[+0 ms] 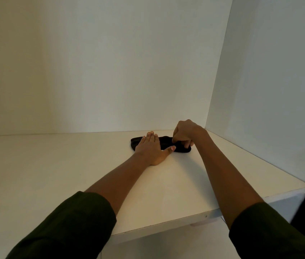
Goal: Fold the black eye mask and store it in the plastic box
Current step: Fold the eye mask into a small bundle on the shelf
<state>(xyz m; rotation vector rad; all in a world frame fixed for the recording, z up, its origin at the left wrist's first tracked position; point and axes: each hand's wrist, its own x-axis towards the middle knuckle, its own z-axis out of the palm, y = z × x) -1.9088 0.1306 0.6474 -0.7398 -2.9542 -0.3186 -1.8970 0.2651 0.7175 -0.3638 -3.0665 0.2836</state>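
Black eye mask flat on tabletop, near the back wall. Left hand spread, pressing mask; right hand pinching its right end. Soft, light, floppy; best gripped at the ends.

Walls hem the table behind and right; its left lies open.

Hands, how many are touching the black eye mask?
2. The left hand lies flat on the left part of the eye mask. The right hand pinches its right end. The mask sits on the white table.
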